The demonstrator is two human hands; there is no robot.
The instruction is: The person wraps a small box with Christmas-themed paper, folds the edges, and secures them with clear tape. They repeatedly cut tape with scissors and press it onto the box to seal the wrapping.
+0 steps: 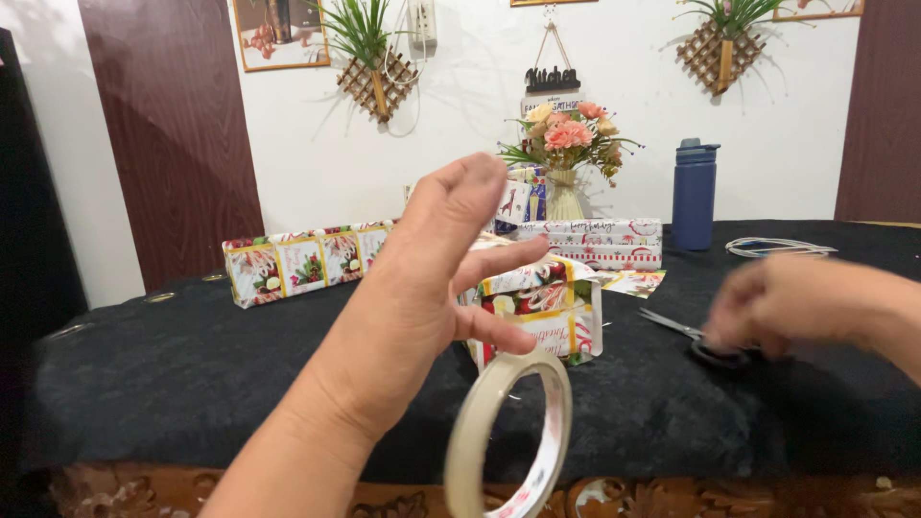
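Left hand raised over a tape roll, right hand at the scissors

The left hand is lifted above the counter with its grip open, fingers spread and holding nothing; a roll of clear tape hangs just below its lower fingers, seemingly looped on one, and a wrapped gift box stands right behind it. The right hand is blurred, fingers curled down onto the black handles of the scissors; whether that grip has closed on them I cannot tell. Beyond the right hand stands a blue bottle; beyond the left, a long wrapped box.
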